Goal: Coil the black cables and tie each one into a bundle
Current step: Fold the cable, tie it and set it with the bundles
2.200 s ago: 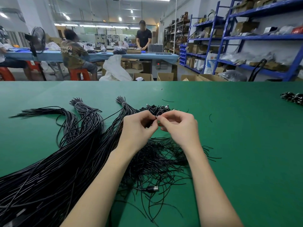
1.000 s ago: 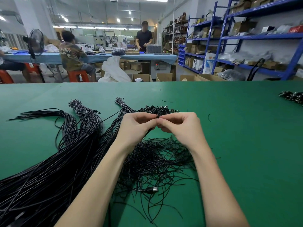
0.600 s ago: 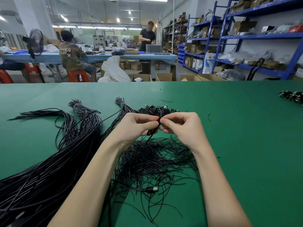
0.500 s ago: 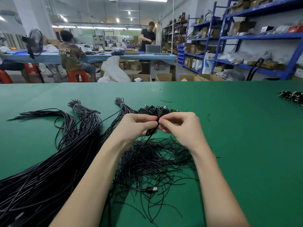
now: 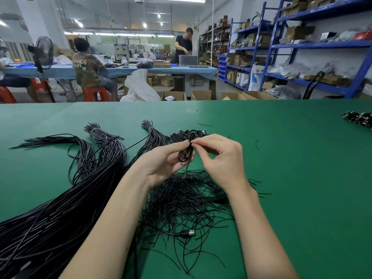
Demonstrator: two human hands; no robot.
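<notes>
A small coiled black cable (image 5: 186,154) hangs between my two hands above the green table (image 5: 291,168). My left hand (image 5: 161,164) holds the coil in its fingers. My right hand (image 5: 219,158) pinches a thin tie at the coil's top with thumb and forefinger. Below my hands lies a heap of loose thin black ties (image 5: 187,200). A cable with a USB plug (image 5: 188,232) lies in front of that heap. Long black cables (image 5: 60,208) stretch in thick bunches across the left of the table.
A small pile of coiled cables (image 5: 189,134) lies just beyond my hands. More dark bundles (image 5: 359,118) sit at the right edge. Beyond the table are cardboard boxes (image 5: 201,95), blue shelving (image 5: 302,45) and people at another bench.
My hands have turned the coil so that it now hangs in plain sight from my fingers. My right hand has shifted to pinch the tie at its top.
</notes>
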